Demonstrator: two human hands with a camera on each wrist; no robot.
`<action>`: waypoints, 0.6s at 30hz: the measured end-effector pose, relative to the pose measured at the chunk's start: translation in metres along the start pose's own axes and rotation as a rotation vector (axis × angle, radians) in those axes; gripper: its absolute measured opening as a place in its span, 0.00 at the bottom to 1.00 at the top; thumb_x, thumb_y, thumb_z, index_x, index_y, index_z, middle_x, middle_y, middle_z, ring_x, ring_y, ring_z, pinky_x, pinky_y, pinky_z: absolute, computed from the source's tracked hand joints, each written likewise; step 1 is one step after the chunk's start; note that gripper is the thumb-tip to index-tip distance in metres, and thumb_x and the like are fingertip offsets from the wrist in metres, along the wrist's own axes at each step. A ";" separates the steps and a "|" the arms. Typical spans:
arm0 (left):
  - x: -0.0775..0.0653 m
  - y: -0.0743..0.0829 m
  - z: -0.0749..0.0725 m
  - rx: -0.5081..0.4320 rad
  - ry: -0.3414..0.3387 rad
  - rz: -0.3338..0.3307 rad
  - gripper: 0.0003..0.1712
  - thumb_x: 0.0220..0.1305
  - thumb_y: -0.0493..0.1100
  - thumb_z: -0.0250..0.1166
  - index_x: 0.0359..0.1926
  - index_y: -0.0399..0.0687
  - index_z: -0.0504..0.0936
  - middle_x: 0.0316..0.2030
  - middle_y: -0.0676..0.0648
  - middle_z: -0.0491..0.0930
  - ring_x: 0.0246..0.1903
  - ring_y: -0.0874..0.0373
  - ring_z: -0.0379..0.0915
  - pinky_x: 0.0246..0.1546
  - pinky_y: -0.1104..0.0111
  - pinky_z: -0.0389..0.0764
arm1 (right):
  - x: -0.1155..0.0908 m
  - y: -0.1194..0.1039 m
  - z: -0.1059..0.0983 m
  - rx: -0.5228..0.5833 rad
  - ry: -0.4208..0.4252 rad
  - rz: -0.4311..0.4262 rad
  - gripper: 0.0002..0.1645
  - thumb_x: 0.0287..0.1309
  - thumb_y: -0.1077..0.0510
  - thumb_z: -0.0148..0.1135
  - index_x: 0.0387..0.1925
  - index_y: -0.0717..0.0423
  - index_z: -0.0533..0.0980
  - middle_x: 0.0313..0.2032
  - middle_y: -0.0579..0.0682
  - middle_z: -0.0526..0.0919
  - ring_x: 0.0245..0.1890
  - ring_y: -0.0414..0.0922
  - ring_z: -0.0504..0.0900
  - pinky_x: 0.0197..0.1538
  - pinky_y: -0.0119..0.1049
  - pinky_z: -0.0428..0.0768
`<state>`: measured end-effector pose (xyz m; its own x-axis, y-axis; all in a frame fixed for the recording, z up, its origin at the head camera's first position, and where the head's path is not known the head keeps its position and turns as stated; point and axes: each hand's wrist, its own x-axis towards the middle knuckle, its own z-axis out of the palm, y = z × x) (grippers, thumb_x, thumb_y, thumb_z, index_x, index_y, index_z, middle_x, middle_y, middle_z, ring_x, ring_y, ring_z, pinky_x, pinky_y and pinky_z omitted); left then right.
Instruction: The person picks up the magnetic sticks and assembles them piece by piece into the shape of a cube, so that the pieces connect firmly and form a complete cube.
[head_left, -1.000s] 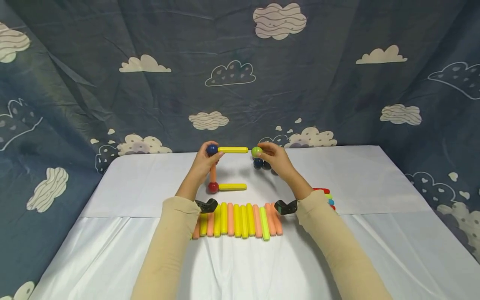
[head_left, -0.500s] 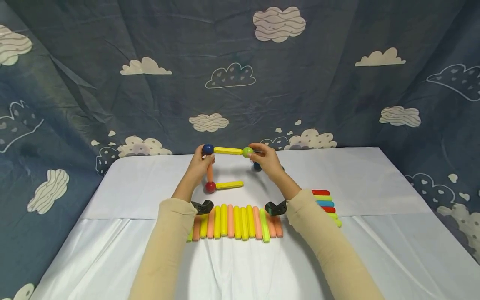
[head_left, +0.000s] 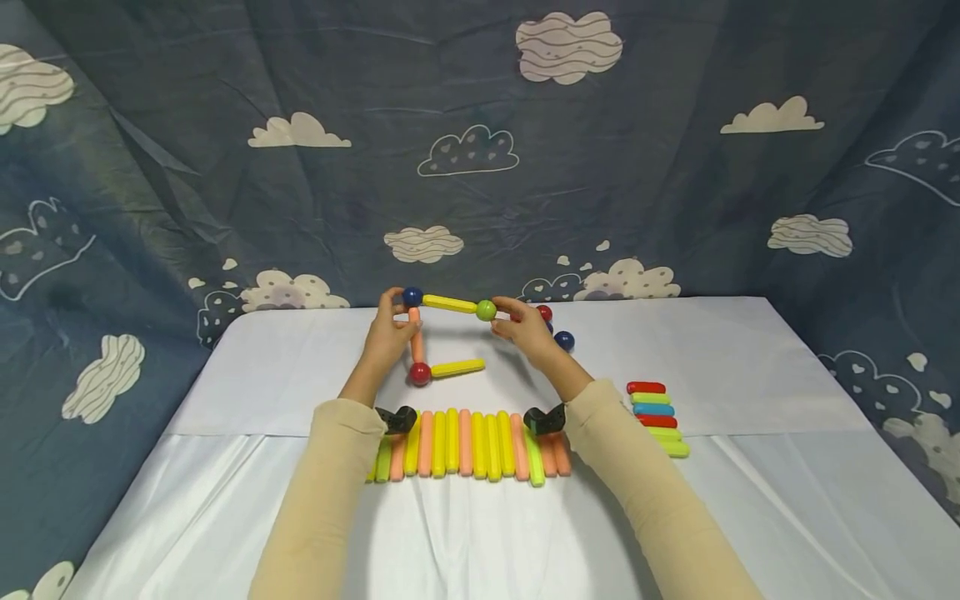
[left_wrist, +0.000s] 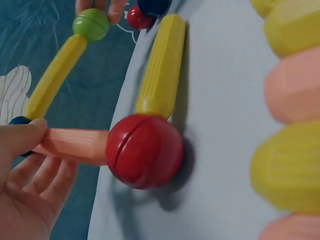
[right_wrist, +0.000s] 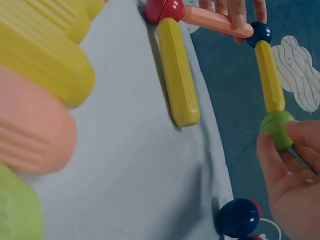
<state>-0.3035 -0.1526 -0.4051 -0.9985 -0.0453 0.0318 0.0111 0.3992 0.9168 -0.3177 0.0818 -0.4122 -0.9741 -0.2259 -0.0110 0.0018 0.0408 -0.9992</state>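
My left hand grips the upright salmon-pink rod just under a dark blue ball. From that ball a yellow rod extends right, slanting slightly down, to a green ball. Thumb and fingers of my right hand pinch the green ball, which meets the rod's end in the right wrist view. At the foot of the pink rod a red ball rests on the white cloth. A second yellow rod juts from the red ball along the cloth, its far end free.
Before the structure lies a row of yellow, pink and green rods. Red, green and blue rods are stacked side by side at right. Behind my right hand sit loose blue balls and red balls. A patterned dark curtain hangs behind.
The green ball, apart from the upper yellow rod a second ago, now meets its end. My right hand has moved left, and the two yellow rods have swung to a slant.
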 end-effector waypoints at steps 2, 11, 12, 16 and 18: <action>0.000 -0.001 0.000 0.023 -0.037 -0.022 0.39 0.59 0.32 0.58 0.67 0.52 0.50 0.57 0.40 0.65 0.46 0.49 0.68 0.41 0.62 0.73 | 0.000 0.002 -0.002 -0.046 -0.038 0.026 0.31 0.59 0.70 0.50 0.64 0.62 0.57 0.61 0.59 0.61 0.56 0.57 0.66 0.52 0.41 0.70; 0.003 -0.011 0.001 0.150 -0.284 -0.165 0.50 0.58 0.33 0.57 0.69 0.55 0.33 0.66 0.43 0.51 0.62 0.48 0.50 0.60 0.57 0.54 | 0.003 0.013 -0.004 -0.221 -0.171 0.124 0.36 0.61 0.70 0.45 0.68 0.59 0.46 0.67 0.55 0.47 0.52 0.49 0.64 0.52 0.37 0.68; 0.003 -0.012 0.001 0.172 -0.295 -0.162 0.48 0.58 0.34 0.56 0.70 0.53 0.34 0.66 0.42 0.51 0.63 0.48 0.47 0.61 0.56 0.51 | 0.002 0.014 -0.004 -0.232 -0.180 0.135 0.37 0.60 0.71 0.45 0.68 0.58 0.46 0.67 0.55 0.46 0.53 0.50 0.63 0.53 0.38 0.67; 0.002 -0.016 0.002 0.269 -0.318 -0.156 0.43 0.61 0.39 0.56 0.70 0.48 0.40 0.66 0.42 0.52 0.64 0.48 0.45 0.62 0.54 0.46 | 0.001 0.017 -0.005 -0.297 -0.198 0.150 0.37 0.59 0.70 0.45 0.68 0.58 0.45 0.68 0.55 0.45 0.63 0.48 0.54 0.60 0.40 0.59; 0.002 -0.017 0.002 0.292 -0.315 -0.151 0.41 0.61 0.40 0.57 0.69 0.47 0.45 0.66 0.41 0.52 0.63 0.47 0.48 0.61 0.54 0.48 | 0.000 0.017 -0.007 -0.302 -0.208 0.129 0.37 0.58 0.71 0.44 0.68 0.59 0.46 0.67 0.56 0.46 0.64 0.50 0.53 0.60 0.41 0.59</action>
<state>-0.3055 -0.1574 -0.4212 -0.9559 0.1401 -0.2582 -0.1067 0.6533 0.7495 -0.3195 0.0890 -0.4286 -0.9036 -0.3913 -0.1741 0.0241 0.3592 -0.9329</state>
